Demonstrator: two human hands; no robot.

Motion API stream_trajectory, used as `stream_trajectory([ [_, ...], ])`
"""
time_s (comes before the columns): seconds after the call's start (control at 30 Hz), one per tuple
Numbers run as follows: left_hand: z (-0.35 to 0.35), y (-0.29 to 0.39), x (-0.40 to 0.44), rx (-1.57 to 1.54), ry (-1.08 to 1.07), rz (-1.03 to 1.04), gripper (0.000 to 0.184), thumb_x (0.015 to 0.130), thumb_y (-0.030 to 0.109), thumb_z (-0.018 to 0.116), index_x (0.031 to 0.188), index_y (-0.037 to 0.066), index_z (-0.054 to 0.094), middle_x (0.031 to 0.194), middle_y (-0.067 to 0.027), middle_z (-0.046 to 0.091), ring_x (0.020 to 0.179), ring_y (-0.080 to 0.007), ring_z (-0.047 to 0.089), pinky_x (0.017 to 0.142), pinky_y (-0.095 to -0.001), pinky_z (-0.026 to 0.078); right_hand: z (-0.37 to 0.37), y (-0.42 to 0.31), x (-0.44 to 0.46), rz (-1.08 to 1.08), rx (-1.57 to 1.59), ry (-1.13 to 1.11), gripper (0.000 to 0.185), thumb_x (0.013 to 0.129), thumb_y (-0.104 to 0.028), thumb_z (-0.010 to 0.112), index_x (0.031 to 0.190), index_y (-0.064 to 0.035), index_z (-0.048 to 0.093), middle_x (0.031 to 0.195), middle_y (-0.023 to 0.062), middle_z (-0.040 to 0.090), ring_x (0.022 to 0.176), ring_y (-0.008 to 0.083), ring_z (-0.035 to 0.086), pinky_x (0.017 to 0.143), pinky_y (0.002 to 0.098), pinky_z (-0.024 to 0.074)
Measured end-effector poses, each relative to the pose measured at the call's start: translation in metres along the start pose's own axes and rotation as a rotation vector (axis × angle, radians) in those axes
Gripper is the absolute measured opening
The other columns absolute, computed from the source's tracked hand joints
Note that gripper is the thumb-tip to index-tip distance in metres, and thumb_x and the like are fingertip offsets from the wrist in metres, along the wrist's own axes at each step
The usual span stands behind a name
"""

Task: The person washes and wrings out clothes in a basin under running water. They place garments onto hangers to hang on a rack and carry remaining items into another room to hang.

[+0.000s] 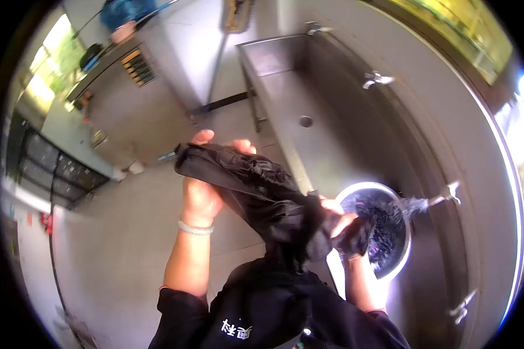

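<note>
A dark, wet-looking black garment (262, 183) stretches between my two hands in front of my body; its exact kind is unclear. My left hand (202, 195) is under and behind its far left end, where a smooth flat band shows, with fingertips appearing above the cloth. Bunched fabric is gripped in my right hand (339, 218), beside the sink's front edge. Just right of that hand, a round metal basin (406, 244) stands in the sink, holding water and dark contents. From a tap (448, 193), water runs into the basin.
A long stainless steel sink (273, 96) with a drain hole (305, 121) extends ahead on my right. More taps (377, 79) line the wall. Across the tiled floor (140, 232) at left stands a counter (113, 96) with a blue bag (125, 13) near it.
</note>
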State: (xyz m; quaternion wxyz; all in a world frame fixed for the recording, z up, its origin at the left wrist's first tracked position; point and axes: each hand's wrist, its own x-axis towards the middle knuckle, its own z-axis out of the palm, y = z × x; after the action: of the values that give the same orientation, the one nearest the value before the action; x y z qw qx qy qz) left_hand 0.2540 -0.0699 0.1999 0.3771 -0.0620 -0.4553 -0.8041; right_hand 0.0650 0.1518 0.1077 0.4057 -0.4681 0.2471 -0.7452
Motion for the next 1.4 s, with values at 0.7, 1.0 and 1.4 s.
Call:
stream_trajectory([
  [0.7, -0.165, 0.171, -0.011, 0.121, 0.000, 0.328, 0.016, 0.097, 0.019, 0.053, 0.107, 0.014, 0.064, 0.129, -0.0175, 0.056, 0.120, -0.0293, 0.052, 0.105, -0.0417, 0.042, 0.135, 0.166, 0.231, 0.182, -0.822, 0.151, 0.017, 0.090, -0.015, 0.069, 0.097, 0.0002, 0.068, 0.090, 0.0087, 0.071, 0.085, 0.0166, 0.065, 0.076, 0.0304, 0.0519],
  [1.0, -0.249, 0.263, -0.020, 1.222, -0.392, -0.195, 0.073, 0.071, -0.007, 0.060, 0.142, 0.000, 0.043, 0.133, -0.0152, 0.054, 0.123, -0.0295, 0.053, 0.110, -0.0396, 0.036, 0.228, 0.175, 0.394, -0.447, -1.269, -0.325, 0.016, 0.077, -0.012, 0.073, 0.090, -0.0051, 0.067, 0.079, 0.0108, 0.066, 0.072, 0.0297, 0.067, 0.065, 0.0380, 0.0545],
  [1.4, -0.329, 0.264, 0.113, 0.967, 0.444, 0.152, 0.027, 0.080, -0.011, 0.055, 0.105, -0.005, 0.065, 0.100, -0.0053, 0.068, 0.091, -0.0110, 0.062, 0.081, -0.0246, 0.050, 0.158, 0.291, 0.530, -0.126, -1.227, -0.636, 0.075, 0.062, -0.019, 0.085, 0.131, -0.0145, 0.054, 0.092, 0.0094, 0.065, 0.083, 0.0295, 0.065, 0.075, 0.0403, 0.0532],
])
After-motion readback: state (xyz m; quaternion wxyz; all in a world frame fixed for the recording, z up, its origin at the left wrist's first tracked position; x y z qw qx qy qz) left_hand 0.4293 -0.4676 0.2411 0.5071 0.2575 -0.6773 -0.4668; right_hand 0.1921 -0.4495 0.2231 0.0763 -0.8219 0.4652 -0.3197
